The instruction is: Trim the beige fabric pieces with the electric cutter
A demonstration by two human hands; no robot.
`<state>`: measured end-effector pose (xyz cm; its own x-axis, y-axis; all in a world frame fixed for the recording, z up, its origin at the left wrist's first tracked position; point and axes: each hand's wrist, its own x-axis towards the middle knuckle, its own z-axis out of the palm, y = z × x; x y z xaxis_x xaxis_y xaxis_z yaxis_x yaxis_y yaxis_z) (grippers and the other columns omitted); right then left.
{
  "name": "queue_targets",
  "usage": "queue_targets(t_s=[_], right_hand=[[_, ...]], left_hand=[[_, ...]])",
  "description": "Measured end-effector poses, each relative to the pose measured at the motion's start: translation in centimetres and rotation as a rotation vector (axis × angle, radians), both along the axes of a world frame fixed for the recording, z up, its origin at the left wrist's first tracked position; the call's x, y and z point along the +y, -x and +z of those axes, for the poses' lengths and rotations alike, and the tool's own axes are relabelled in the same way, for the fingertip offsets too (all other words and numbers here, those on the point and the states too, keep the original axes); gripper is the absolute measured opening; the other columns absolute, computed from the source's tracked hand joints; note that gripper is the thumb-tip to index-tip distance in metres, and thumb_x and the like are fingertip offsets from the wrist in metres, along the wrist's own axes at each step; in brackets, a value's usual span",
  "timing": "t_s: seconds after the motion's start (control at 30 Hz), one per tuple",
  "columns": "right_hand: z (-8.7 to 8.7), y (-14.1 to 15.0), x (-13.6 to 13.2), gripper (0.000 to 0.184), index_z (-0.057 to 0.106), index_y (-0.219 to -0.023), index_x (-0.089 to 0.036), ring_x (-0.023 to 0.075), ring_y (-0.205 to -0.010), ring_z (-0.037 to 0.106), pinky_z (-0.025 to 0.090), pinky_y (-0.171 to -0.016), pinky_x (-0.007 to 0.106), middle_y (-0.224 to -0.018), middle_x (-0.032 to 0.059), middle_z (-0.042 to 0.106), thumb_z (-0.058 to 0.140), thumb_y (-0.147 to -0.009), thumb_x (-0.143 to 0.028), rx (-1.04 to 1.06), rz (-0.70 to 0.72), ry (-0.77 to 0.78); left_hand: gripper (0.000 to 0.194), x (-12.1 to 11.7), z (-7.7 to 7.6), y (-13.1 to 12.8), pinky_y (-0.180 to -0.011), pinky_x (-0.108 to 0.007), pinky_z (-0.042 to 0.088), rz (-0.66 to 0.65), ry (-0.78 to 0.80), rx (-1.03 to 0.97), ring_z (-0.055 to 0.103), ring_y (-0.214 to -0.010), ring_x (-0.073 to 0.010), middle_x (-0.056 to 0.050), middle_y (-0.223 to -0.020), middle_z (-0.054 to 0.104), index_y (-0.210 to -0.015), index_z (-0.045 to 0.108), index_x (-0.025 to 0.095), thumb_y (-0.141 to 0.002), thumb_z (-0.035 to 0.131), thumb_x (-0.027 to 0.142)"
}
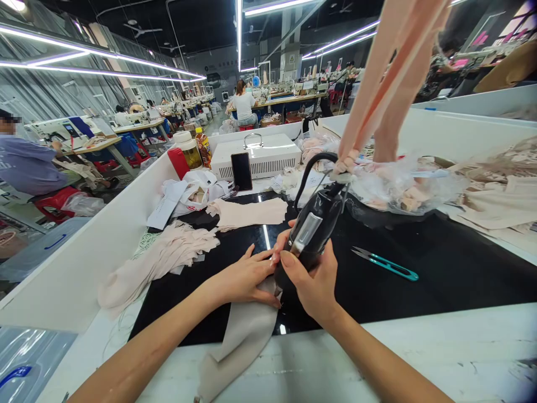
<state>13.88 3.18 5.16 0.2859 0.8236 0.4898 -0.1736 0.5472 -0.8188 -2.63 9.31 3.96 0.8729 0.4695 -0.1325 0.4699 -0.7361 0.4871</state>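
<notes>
My right hand (312,280) is wrapped round a black corded handheld power tool (308,235) with a silver plate on its side. The tool tilts, its lower end down by my left fingers; what it touches there is hidden. My left hand (247,277) lies palm down with fingers spread, pressing a beige fabric piece (251,330) on the black board (377,305). That piece hangs over the board's near edge toward me. Peach fabric strips (377,84) tied at the tool's top run upward out of view.
Teal thread snips (390,266) lie right of my hands. Beige fabric pieces (168,257) are stacked at left, with another fabric piece (255,212) behind. A phone (241,171) leans against a white vented box (255,154). Plastic bags (403,184) crowd the right; a white partition (104,229) borders the left.
</notes>
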Motion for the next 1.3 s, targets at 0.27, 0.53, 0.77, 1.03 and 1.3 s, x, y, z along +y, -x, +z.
queue_targets(t_s=[0.27,0.53,0.77,1.03,1.3], right_hand=[[-0.4,0.2,0.3,0.028,0.065,-0.110,-0.028,0.0186,-0.077,0.070,0.065,-0.074,0.036,-0.090,-0.0019,0.070,0.082,-0.088,-0.030,-0.002,-0.012,-0.004],[-0.4,0.5,0.4,0.029,0.066,-0.110,-0.028,0.0186,-0.078,0.069,0.065,-0.076,0.037,-0.090,-0.0018,0.069,0.084,-0.087,-0.034,0.023,0.004,0.026],[0.2,0.3,0.2,0.030,0.065,-0.109,-0.029,0.0165,-0.071,0.067,0.065,-0.071,0.035,-0.089,-0.0029,0.070,0.084,-0.087,-0.034,0.047,0.022,0.016],[-0.2,-0.6,-0.1,0.033,0.064,-0.115,-0.031,0.0163,-0.066,0.067,0.064,-0.065,0.033,-0.086,-0.0031,0.071,0.085,-0.091,-0.038,0.060,0.006,-0.034],[-0.8,-0.4,-0.4,0.032,0.065,-0.115,-0.031,0.0164,-0.069,0.069,0.068,-0.074,0.037,-0.088,-0.0032,0.071,0.085,-0.091,-0.038,0.045,0.009,-0.022]], left_hand=[[0.081,-0.2,-0.2,0.2,-0.136,-0.073,0.009,-0.026,-0.060,-0.053,0.027,-0.168,-0.0412,-0.014,-0.180,0.036,-0.166,0.051,0.028,-0.094,0.089,0.036],[0.053,-0.6,0.1,0.2,-0.138,-0.069,0.001,-0.050,-0.036,-0.072,0.031,-0.167,-0.0400,-0.007,-0.175,0.046,-0.146,0.072,0.032,-0.096,0.089,0.034],[0.037,-0.1,-0.3,0.8,-0.136,-0.072,0.004,-0.046,0.002,-0.071,0.024,-0.169,-0.0399,-0.006,-0.163,0.061,-0.134,0.079,0.031,-0.100,0.083,0.043],[0.021,0.0,-0.1,1.0,-0.130,-0.083,-0.001,-0.012,0.119,-0.034,0.030,-0.167,-0.0411,-0.005,-0.153,0.068,-0.113,0.080,0.028,-0.102,0.081,0.045],[0.020,-0.1,-0.5,1.0,-0.130,-0.084,0.005,-0.031,0.081,-0.021,0.038,-0.163,-0.0410,-0.005,-0.144,0.073,-0.115,0.080,0.027,-0.099,0.086,0.038]])
